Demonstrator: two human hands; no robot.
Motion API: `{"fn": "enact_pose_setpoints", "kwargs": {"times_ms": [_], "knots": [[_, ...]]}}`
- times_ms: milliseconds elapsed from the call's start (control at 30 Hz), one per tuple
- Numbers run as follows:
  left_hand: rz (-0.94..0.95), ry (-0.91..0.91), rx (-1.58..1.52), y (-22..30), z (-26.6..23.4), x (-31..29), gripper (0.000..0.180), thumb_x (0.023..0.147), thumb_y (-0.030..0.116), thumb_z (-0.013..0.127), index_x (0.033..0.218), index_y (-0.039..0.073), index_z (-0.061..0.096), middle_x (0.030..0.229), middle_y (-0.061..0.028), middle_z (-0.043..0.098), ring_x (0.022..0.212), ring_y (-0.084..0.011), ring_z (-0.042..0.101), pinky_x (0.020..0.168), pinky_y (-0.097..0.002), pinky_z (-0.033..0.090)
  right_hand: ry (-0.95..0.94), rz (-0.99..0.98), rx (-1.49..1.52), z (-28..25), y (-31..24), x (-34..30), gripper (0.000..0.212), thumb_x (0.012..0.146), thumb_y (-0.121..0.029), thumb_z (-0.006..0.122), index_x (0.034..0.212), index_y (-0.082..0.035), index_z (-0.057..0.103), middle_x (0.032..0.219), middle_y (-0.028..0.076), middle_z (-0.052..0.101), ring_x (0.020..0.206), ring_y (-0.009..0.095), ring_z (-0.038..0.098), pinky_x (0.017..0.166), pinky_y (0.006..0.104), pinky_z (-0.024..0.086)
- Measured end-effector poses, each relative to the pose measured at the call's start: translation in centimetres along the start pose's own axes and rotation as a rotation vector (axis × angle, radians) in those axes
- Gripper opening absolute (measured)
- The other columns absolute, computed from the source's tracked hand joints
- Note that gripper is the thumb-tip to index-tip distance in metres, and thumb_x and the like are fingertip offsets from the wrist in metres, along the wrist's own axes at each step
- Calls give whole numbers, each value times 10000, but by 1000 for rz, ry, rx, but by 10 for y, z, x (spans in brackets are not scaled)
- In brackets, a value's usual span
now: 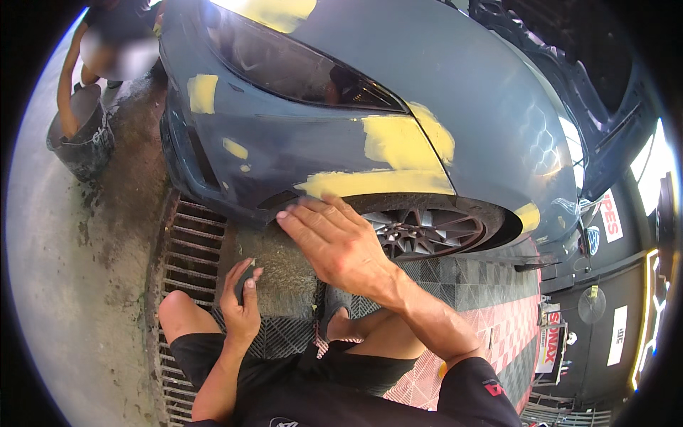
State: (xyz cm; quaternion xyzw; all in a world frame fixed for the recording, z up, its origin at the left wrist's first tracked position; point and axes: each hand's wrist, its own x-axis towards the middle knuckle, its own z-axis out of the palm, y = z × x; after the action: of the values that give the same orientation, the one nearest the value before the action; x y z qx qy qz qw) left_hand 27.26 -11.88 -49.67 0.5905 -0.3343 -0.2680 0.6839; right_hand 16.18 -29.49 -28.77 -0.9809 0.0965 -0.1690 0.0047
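Observation:
A blue-grey car's front bumper (274, 156) fills the space before me, with yellow filler (398, 142) smeared in patches around the headlight (284, 60) and along the wheel arch. My right hand (334, 242) is stretched flat, fingers together, at the bumper's lower edge just below the long yellow strip; whether the fingertips touch the panel I cannot tell. Lower and to the left, my left hand (240, 302) is closed on a small dark grey pad (245, 276), pinched between thumb and fingers. Part of the pad is hidden by the fingers.
Behind my right hand is the front wheel (427, 231). A floor grate (192, 242) runs at the left, beside interlocking floor tiles (469, 313). At the far left another person (117, 28) reaches an arm into a dark bucket (85, 139). The car's raised hood (597, 92) stands upper right.

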Motion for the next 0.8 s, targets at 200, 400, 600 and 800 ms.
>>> {"fn": "enact_pose_setpoints", "kwargs": {"times_ms": [200, 400, 600, 800], "knots": [[8, -179, -269, 83, 2, 36, 335, 1161, 147, 548, 1422, -61, 577, 1138, -128, 750, 880, -167, 759, 830, -306, 616, -59, 505, 903, 1, -31, -7, 258, 1040, -145, 777, 1214, 45, 763, 970, 127, 752, 797, 143, 753, 656, 330, 562], [214, -165, 39, 109, 32, 62, 520, 1018, 104, 750, 1478, 33, 520, 1149, -158, 730, 907, -210, 766, 802, -342, 609, 186, 635, 758, 9, -25, -13, 157, 1005, -144, 787, 1050, 6, 806, 841, 83, 701, 658, 157, 703, 572, 342, 525], [433, -143, 257, 107, 52, 78, 604, 974, 100, 808, 1423, 33, 409, 1088, -163, 682, 775, -214, 734, 675, -377, 604, 232, 774, 1018, 1, -17, -26, 152, 1029, -117, 763, 994, 28, 793, 819, -14, 701, 704, 39, 563, 618, 264, 476], [-78, -521, -358, 154, 43, 81, 321, 1112, 135, 618, 1313, 25, 392, 1019, -109, 640, 741, -125, 680, 679, -304, 575, 166, 748, 1484, -27, 3, -29, 315, 1095, -251, 725, 1247, 21, 766, 875, 30, 758, 718, 87, 653, 673, 256, 525]]}}
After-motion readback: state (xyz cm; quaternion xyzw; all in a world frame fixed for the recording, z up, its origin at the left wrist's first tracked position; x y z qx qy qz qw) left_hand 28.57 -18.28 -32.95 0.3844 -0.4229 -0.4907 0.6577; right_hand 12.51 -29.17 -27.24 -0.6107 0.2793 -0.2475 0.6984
